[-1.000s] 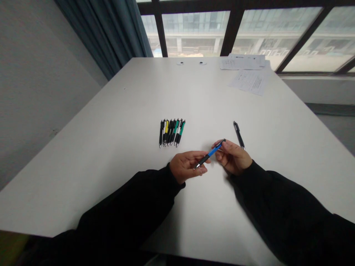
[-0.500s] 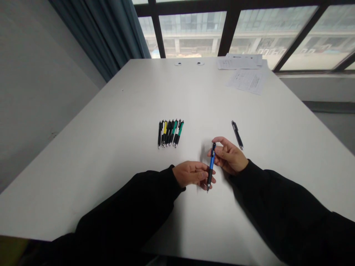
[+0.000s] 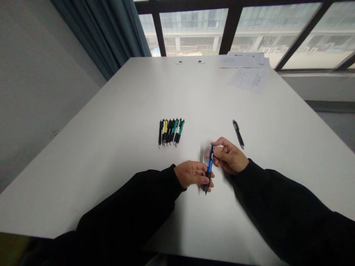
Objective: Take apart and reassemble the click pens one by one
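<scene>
A blue ballpoint pen [image 3: 210, 164] with a black grip is held between my two hands, its tip pointing down toward me. My left hand [image 3: 193, 174] is closed on the black grip, thumb in front and fingers behind. At the upper end, my right hand [image 3: 229, 156] pinches the pen, with a fingertip at the top by the push button. Beyond my left hand several pens [image 3: 170, 132] lie side by side in a row, with black, white, yellow and green barrels. A single black pen [image 3: 238, 134] lies beyond my right hand.
Both arms rest over a large white table [image 3: 97, 147]. Printed papers [image 3: 246, 79] lie at its far right corner, and two small white oval pieces [image 3: 179, 62] sit near the far edge. A blue curtain [image 3: 111, 37] and windows stand behind, with a grey wall at left.
The blue pen has tilted slightly, its tip shifting a little left and toward me. My right fingertip has moved slightly at the pen's top. Both hands keep their hold.
</scene>
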Action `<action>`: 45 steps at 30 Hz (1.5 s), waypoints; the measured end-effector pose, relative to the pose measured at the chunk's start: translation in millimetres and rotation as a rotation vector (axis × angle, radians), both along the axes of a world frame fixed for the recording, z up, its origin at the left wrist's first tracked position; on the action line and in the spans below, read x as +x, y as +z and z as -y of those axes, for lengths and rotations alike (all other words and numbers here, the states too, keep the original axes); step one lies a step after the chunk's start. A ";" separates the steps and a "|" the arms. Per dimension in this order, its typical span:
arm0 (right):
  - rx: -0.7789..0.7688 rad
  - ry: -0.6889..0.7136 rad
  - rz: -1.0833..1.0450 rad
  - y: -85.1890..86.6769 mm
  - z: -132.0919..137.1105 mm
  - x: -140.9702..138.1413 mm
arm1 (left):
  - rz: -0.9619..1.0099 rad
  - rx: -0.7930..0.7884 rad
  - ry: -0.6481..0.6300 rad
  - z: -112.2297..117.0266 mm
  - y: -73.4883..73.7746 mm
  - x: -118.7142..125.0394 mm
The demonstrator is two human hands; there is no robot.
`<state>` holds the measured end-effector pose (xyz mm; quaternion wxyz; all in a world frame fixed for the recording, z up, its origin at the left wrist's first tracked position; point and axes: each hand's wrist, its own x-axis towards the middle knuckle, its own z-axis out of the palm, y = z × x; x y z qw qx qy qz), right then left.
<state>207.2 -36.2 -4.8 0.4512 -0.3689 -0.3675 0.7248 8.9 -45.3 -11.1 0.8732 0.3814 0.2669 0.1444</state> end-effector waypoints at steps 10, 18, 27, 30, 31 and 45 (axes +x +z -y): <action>0.026 -0.002 0.029 -0.4 -0.6 0.2 | -0.006 0.021 0.009 -0.6 -2.1 -1.0; 0.049 -0.002 0.050 -4.1 -1.4 1.0 | -0.007 0.029 0.022 -0.4 0.7 -1.0; 0.257 -0.126 0.337 -1.6 7.5 -8.1 | -0.098 0.142 0.225 -6.8 1.6 0.7; 0.615 0.031 0.849 3.9 19.4 -12.6 | -0.150 0.180 0.416 -12.9 2.2 2.9; 0.724 0.097 0.981 5.6 23.4 -14.4 | -0.162 0.183 0.462 -14.2 2.7 3.7; 0.729 0.104 1.719 5.3 14.5 -8.3 | -0.246 0.186 0.584 -13.3 4.7 7.8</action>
